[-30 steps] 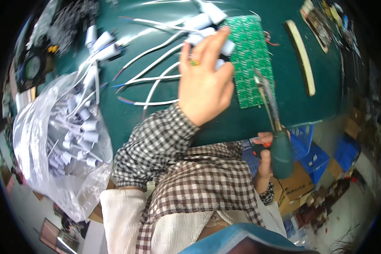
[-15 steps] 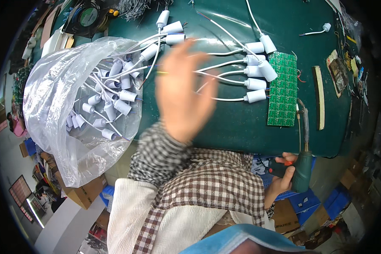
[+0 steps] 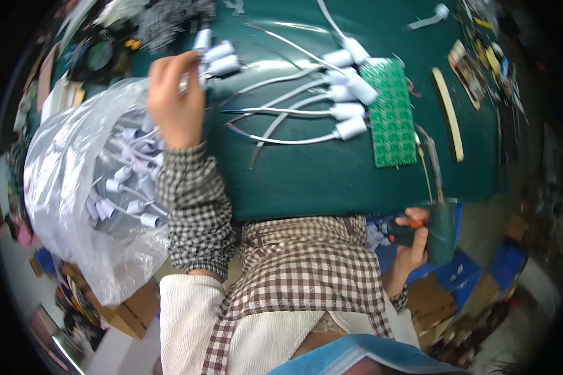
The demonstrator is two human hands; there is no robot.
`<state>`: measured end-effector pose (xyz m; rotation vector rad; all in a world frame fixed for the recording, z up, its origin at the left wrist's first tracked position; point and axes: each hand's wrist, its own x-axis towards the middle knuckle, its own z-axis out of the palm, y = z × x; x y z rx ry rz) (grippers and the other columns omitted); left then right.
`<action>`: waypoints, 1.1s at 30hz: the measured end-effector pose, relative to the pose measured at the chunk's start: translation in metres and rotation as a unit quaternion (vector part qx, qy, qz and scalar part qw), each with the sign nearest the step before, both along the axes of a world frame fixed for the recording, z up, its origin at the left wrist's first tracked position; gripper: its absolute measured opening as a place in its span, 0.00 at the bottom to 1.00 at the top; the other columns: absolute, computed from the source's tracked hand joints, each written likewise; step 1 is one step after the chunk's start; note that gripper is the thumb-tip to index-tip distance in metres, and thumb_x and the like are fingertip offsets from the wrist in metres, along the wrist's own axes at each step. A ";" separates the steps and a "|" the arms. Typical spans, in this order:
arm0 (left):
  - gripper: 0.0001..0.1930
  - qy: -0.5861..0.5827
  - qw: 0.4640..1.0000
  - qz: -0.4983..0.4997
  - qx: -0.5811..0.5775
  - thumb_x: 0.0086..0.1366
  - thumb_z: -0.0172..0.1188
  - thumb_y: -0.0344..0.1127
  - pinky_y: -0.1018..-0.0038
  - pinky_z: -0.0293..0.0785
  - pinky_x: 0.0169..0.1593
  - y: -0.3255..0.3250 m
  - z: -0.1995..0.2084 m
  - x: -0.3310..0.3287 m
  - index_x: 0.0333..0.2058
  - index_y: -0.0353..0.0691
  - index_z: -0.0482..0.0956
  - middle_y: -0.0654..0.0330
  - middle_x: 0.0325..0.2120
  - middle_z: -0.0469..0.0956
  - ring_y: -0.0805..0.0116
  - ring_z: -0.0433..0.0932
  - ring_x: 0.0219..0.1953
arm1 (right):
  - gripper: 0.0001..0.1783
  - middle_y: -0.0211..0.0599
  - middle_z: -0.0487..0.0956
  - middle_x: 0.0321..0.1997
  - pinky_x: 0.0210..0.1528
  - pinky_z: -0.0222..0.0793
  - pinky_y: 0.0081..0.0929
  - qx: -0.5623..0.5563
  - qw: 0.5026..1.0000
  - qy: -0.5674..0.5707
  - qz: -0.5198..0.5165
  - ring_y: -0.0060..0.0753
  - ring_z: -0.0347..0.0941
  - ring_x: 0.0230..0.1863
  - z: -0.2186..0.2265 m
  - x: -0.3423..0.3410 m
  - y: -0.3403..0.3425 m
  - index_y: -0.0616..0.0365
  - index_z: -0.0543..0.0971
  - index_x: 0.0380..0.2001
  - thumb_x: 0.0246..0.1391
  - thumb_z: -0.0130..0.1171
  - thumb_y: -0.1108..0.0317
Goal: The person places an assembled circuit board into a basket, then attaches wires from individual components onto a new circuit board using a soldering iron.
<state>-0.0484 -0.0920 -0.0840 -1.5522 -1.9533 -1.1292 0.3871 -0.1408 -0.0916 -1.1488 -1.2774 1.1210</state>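
My left hand (image 3: pixel 178 103) is over the upper edge of a clear plastic bag (image 3: pixel 62 187), its fingers curled beside several white lamp holders (image 3: pixel 222 65) with cords. White shows between finger and thumb, but motion blur hides what it is. More corded lamp holders (image 3: pixel 125 175) fill the bag. My right hand (image 3: pixel 413 240) grips a green soldering gun (image 3: pixel 442 234) with red controls, tip upward, below the table's front edge. Near its tip lies a green circuit board panel (image 3: pixel 391 115). Several corded white lamp holders (image 3: pixel 350 127) lie along its left side, bare wire ends pointing left.
A pale strip (image 3: pixel 448 115) lies right of the board on the green table (image 3: pixel 294 187). One lone lamp holder (image 3: pixel 441 11) sits at the far right. Grey wire scraps (image 3: pixel 169 25) and a black fan (image 3: pixel 100 56) occupy the far left. Tools line the right edge.
My left hand has moved left, from mid-table to the lamp holders by the bag. The view has shifted somewhat. My right hand still holds the soldering gun.
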 end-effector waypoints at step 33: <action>0.24 -0.070 0.864 -0.385 -0.316 0.52 0.72 0.32 0.60 0.72 0.54 -0.031 0.007 0.179 0.49 0.41 0.80 0.57 0.43 0.79 0.55 0.78 0.47 | 0.25 0.52 0.78 0.42 0.34 0.84 0.29 0.049 0.998 0.034 -0.025 0.39 0.80 0.37 -0.015 0.013 0.003 0.75 0.72 0.50 0.65 0.56 0.58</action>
